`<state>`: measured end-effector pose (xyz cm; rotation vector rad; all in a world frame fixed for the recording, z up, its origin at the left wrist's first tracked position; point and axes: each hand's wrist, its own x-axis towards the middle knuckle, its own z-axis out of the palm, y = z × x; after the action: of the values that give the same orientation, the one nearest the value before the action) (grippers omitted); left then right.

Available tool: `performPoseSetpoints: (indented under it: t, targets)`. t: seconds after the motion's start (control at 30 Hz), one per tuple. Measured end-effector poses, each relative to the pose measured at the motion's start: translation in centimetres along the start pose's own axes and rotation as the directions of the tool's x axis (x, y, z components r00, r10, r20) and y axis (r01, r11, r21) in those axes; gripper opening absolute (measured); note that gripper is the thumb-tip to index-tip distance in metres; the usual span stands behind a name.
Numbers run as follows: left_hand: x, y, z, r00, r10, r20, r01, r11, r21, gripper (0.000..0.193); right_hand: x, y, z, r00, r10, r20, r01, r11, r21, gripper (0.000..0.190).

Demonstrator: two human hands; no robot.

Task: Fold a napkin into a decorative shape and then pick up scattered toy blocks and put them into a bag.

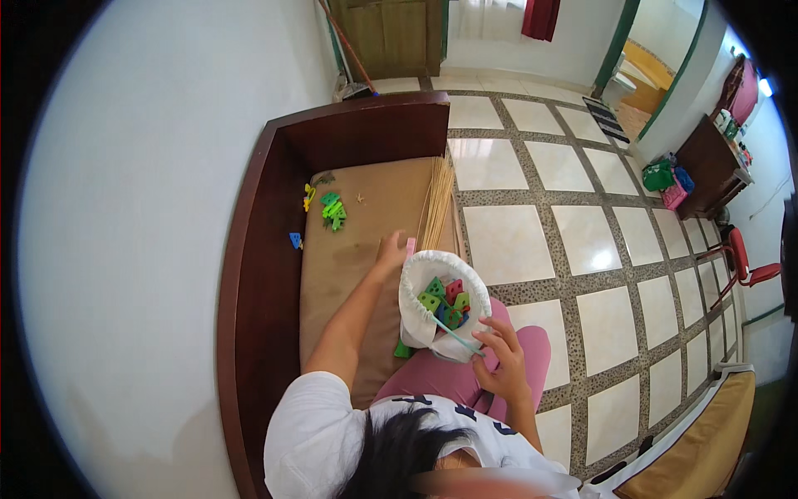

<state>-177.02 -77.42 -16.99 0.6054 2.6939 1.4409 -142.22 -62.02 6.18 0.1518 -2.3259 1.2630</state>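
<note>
A white drawstring bag [411,318] stands with its mouth wide, resting against my pink-trousered legs. Inside lie several toy blocks with holes, green ones [429,302], a red one [455,288] and some blue. My right hand [504,358] is at the bag's near right rim, fingertips on the end of a taut light-green cord [457,335]. Just beyond the bag, my left hand [391,251] is low over the brown cushion [355,268], beside a pink block [411,247]; whether it grips the block is unclear. A green block [403,349] shows left of the bag's base.
Several green toy pieces [333,211] lie on the cushion's far left. A yellow piece [309,197] and a blue one [295,239] are by the dark wooden frame [262,262]. Thin sticks [438,203] line the right edge. Tiled floor [508,243] extends rightward to a red chair [739,256].
</note>
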Motion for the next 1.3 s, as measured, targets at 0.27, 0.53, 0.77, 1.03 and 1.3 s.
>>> performPoseSetpoints:
  t: [0.27, 0.53, 0.77, 1.03, 1.3]
  targets:
    - [-0.4, -10.1, 4.5, 0.992, -0.110, 0.067, 0.114, 0.992, -0.062, 0.038, -0.5, 0.4, 0.0, 1.000, -0.008, -0.002, 0.008, 1.000, 0.015, 0.043]
    - [-0.2, -6.0, 6.8, 0.992, -0.121, 0.035, 0.126, 0.939, -0.321, 0.043, -0.5, 1.1, -0.2, 0.999, -0.042, 0.001, 0.042, 0.999, -0.007, 0.042]
    - [-0.6, -7.5, 4.4, 0.929, -0.343, 0.140, 0.369, 0.818, -0.441, 0.050, -1.8, 0.6, -1.0, 1.000, -0.009, -0.006, 0.009, 1.000, 0.005, 0.037]
    - [-3.7, 6.3, -6.1, 0.875, -0.282, -0.393, -0.063, 0.739, -0.671, 0.055, -2.4, 1.5, -1.6, 1.000, 0.003, -0.015, -0.003, 1.000, 0.022, 0.036]
    - [-13.1, 25.6, -15.0, 0.862, 0.347, -0.369, -0.506, 0.559, -0.656, 0.041, -1.8, 0.5, -1.4, 0.999, -0.025, 0.034, 0.025, 1.000, 0.008, 0.041]
